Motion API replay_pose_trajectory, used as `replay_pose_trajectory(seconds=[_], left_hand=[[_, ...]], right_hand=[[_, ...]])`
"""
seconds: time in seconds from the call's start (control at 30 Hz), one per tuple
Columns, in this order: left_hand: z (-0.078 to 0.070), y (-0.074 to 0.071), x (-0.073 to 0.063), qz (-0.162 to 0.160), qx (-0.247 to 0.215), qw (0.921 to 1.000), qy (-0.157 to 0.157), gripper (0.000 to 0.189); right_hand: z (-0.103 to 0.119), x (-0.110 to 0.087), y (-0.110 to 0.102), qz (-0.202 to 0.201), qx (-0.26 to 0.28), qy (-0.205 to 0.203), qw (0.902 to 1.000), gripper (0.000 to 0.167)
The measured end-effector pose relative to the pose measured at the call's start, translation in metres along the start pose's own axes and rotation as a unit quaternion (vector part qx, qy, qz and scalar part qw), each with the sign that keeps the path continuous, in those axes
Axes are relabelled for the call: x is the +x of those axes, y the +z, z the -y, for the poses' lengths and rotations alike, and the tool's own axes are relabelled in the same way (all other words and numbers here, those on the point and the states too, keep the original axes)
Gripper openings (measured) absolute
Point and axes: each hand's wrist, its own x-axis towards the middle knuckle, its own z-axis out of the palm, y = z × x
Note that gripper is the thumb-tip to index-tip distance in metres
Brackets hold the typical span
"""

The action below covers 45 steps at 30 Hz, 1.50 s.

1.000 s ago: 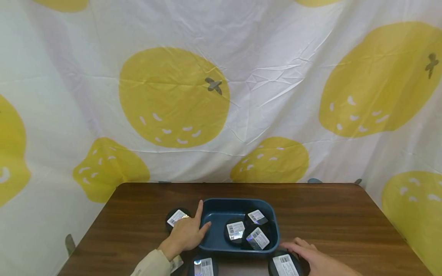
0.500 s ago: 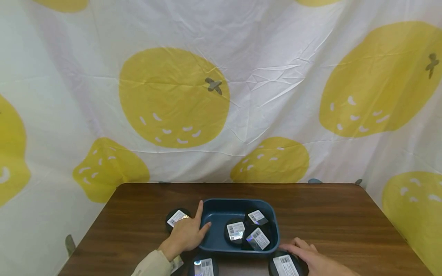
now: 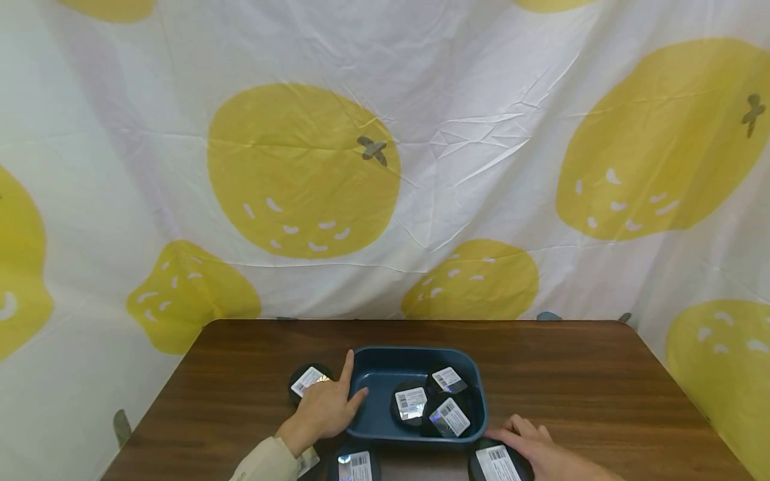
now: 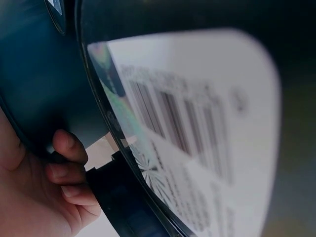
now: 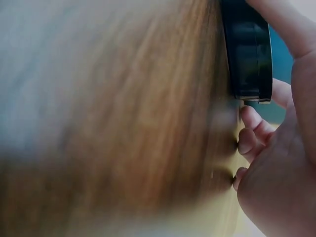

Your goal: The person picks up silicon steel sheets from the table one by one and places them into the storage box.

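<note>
In the head view, my left hand [image 3: 321, 407] holds the left rim of a dark blue tray [image 3: 385, 364]. Its index finger lies along the rim and its thumb reaches over the inside; the left wrist view shows the other fingers curled outside the wall. At the tray's front right corner, my right hand [image 3: 535, 444] grips a flat round black container [image 3: 499, 462] with a white barcode label. Thumb and index finger straddle this container [image 5: 249, 54] in the right wrist view. Three similar containers, one of them a labelled black disc [image 3: 411, 403], lie in the tray's right half.
More black containers lie outside the tray: one labelled container [image 3: 308, 379] left of it, another [image 3: 355, 465] in front, and a third partly under the left sleeve [image 3: 265, 461]. A wooden table [image 3: 571, 374] bears everything. Behind it hangs a fruit-patterned cloth [image 3: 457, 153].
My right hand has shifted slightly, its fingers closing nearer around the black container at the front right. The left hand and the tray have stayed where they were.
</note>
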Motion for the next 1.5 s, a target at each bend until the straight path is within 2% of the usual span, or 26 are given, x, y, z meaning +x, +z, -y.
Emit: replay_pose_trajectory(seconds=[0.07,0.17,0.27,0.37,0.53,0.63,0.73,0.93,1.1,1.23,1.33,1.5], left_hand=[[0.0,0.0,0.0,0.0,0.002,1.0,-0.001,0.078],[0.0,0.0,0.0,0.0,0.003,1.0,-0.003,0.078],[0.0,0.0,-0.001,-0.001,0.005,1.0,-0.004,0.078],[-0.001,0.0,-0.002,-0.001,0.004,1.0,-0.001,0.078],[-0.002,-0.001,-0.002,-0.002,0.004,1.0,0.006,0.078],[-0.002,-0.001,-0.002,0.002,0.005,1.0,0.006,0.078],[-0.001,-0.001,-0.002,0.007,0.005,1.0,0.006,0.078],[-0.002,-0.002,-0.002,0.013,0.0,0.9999,0.002,0.079],[-0.002,-0.002,-0.003,0.004,0.001,1.0,0.005,0.078],[-0.001,-0.002,-0.002,0.0,0.002,1.0,0.005,0.078],[-0.001,-0.002,-0.002,0.002,0.001,1.0,0.004,0.078],[-0.001,-0.002,-0.001,0.003,0.002,1.0,0.003,0.079]], right_hand=[[-0.002,0.001,0.002,-0.008,-0.015,-0.011,0.9998,0.07],[-0.007,0.004,0.006,-0.038,-0.059,-0.06,0.9957,0.069],[-0.013,0.008,0.012,-0.086,-0.118,-0.127,0.981,0.069],[-0.016,0.01,0.016,-0.112,-0.142,-0.158,0.9707,0.068],[-0.016,0.009,0.016,-0.115,-0.132,-0.162,0.9711,0.066],[-0.012,0.007,0.014,-0.097,-0.101,-0.135,0.9808,0.064],[-0.007,0.004,0.011,-0.066,-0.044,-0.082,0.9935,0.062],[0.001,0.001,0.005,-0.025,0.021,-0.011,0.9994,0.064],[0.007,0.0,-0.001,0.008,0.086,0.063,0.9942,0.074],[0.013,-0.002,-0.003,0.019,0.145,0.11,0.9831,0.073],[0.015,-0.002,-0.004,0.025,0.171,0.128,0.9767,0.073],[0.014,0.0,-0.007,0.024,0.178,0.127,0.9754,0.074]])
